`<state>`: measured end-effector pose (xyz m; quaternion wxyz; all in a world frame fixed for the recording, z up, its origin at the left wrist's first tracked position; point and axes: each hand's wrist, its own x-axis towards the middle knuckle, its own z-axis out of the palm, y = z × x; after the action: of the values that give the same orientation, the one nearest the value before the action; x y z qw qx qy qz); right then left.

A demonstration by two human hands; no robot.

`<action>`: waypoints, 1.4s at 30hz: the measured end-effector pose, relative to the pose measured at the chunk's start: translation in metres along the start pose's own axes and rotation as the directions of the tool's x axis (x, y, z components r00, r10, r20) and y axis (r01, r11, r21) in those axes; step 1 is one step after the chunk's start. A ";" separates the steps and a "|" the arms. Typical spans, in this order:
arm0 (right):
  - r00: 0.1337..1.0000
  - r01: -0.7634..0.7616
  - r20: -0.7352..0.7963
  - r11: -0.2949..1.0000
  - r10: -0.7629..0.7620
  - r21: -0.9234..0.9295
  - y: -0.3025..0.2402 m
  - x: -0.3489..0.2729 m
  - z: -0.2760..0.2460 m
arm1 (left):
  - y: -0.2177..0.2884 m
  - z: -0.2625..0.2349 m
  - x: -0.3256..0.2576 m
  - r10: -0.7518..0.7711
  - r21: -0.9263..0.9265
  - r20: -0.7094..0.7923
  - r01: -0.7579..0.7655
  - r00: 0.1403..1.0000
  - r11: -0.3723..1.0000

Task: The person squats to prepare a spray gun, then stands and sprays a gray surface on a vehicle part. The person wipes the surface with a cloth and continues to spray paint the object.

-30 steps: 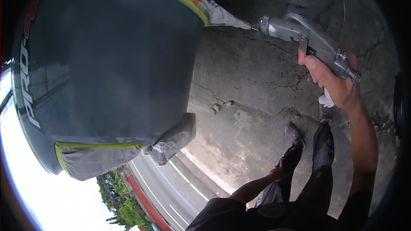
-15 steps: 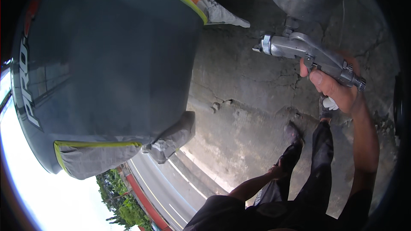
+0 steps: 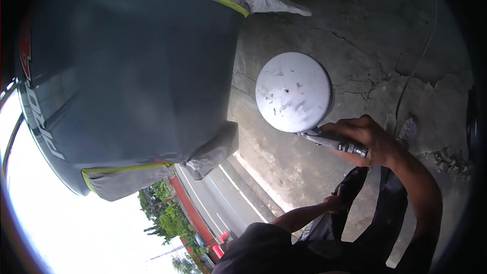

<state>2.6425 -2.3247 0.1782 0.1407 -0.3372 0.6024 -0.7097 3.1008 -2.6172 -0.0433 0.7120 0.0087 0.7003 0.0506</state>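
Observation:
My right hand (image 3: 368, 139) is closed around the handle of a metal spray gun (image 3: 324, 141). The round white, paint-smudged lid of its cup (image 3: 293, 91) faces up and hides the nozzle. Left of the gun, apart from it, stands a large dark grey vehicle panel (image 3: 147, 81) with a lettered decal (image 3: 45, 127) along its far left side. Down near my legs, my left hand (image 3: 335, 203) rests on my dark trouser leg (image 3: 350, 185), holding no tool, its fingers only partly distinct.
Masking paper (image 3: 127, 180) edged with yellow-green tape covers the panel's lower edge; more masking paper (image 3: 274, 5) juts out at the top. A thin hose or cable (image 3: 406, 89) crosses the cracked concrete floor (image 3: 350, 66). A road (image 3: 218, 193) and greenery (image 3: 162, 208) lie beyond.
My right hand has swung the spray gun down and to the left, tipping it so the cup's lid now shows. The panel sits slightly further right in view. My left hand stays on my leg.

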 end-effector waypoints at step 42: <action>0.941 -0.326 0.038 0.933 0.335 -0.151 0.165 -0.221 0.079 | 0.061 0.029 -0.033 0.059 0.366 -0.708 0.294 0.704 0.883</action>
<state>2.8216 -2.2898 -0.0427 0.2526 -0.2624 0.6948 -0.6202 3.1254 -2.5573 -0.0044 0.3718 0.1084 0.9077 -0.1615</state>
